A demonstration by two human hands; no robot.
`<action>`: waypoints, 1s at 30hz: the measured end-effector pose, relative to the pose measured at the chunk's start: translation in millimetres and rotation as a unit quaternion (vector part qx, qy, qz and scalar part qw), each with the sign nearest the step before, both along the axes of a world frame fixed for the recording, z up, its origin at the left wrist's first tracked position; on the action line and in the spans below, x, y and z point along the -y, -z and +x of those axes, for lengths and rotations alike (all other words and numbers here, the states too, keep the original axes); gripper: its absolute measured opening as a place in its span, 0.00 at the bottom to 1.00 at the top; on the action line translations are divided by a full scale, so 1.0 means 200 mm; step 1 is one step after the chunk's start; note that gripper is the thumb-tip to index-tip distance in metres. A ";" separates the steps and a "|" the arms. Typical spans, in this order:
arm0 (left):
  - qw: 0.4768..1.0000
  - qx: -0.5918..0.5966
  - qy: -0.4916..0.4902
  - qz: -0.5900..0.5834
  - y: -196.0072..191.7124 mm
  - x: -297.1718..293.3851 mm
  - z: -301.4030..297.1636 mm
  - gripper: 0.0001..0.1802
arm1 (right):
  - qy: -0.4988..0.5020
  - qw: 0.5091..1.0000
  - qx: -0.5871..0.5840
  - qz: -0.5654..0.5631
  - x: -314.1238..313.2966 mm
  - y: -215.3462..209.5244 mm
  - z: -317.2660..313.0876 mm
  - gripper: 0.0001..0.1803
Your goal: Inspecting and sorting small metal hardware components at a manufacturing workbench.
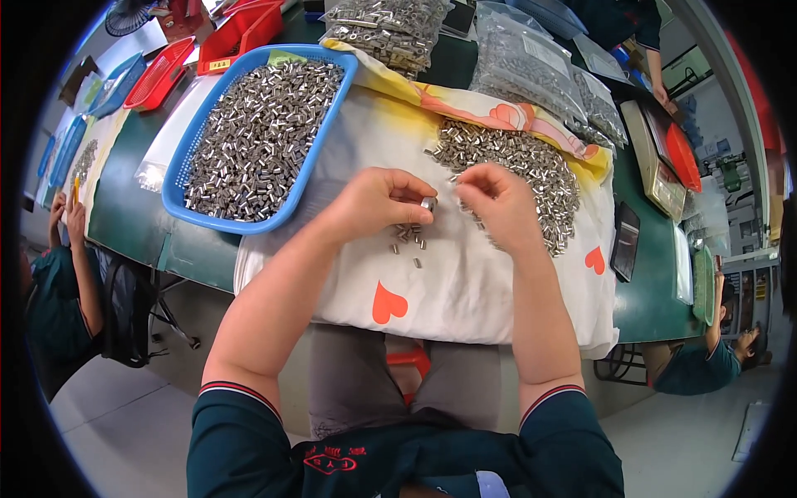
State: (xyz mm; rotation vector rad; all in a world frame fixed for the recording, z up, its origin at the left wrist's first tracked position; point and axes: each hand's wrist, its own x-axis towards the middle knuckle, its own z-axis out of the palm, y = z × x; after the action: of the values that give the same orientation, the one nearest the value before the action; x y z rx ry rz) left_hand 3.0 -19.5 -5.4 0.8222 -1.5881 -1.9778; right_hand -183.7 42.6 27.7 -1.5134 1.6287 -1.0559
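My left hand [383,202] is closed, with a small shiny metal sleeve [428,202] pinched between thumb and fingers. Just below it, a few loose metal sleeves [418,262] lie on the white cloth [465,299] with its red hearts. To the right, my right hand [501,203] is curled with thumb and fingertips together, over the near left edge of a wide heap of metal sleeves [548,178]. Anything between those fingertips is too small to make out. The two hands are slightly apart, facing each other.
A blue plastic basket [170,187] full of similar metal pieces stands left of my hands. Plastic bags of metal parts [531,66] lie at the back, red trays [166,75] at the far left. A dark phone [625,241] lies right. Other people [697,365] sit at both sides.
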 end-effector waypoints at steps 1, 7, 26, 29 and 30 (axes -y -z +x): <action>1.000 0.011 0.004 -0.015 0.00 0.00 -0.01 0.16 | 0.060 0.998 -0.006 -0.016 0.01 -0.01 -0.03 0.07; 0.999 0.011 0.013 -0.028 0.01 0.00 0.00 0.16 | -0.016 0.943 -0.317 -0.098 0.13 0.04 -0.02 0.05; 0.994 -0.089 -0.029 0.055 -0.02 0.02 0.02 0.15 | -0.040 0.997 -0.021 -0.067 -0.02 -0.02 0.13 0.05; 0.996 -0.073 -0.024 0.038 -0.01 0.03 0.01 0.16 | -0.042 0.987 -0.106 -0.115 -0.02 -0.02 0.14 0.04; 0.996 -0.073 -0.023 0.038 -0.01 0.02 0.00 0.16 | -0.038 0.969 -0.182 -0.161 -0.03 -0.01 0.14 0.03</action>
State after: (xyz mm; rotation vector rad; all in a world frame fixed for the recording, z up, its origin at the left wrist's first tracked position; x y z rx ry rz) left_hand 3.6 -23.9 -3.7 0.7176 -1.4069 -2.0282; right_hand -154.9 48.5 30.4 -2.0688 1.6776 -1.0854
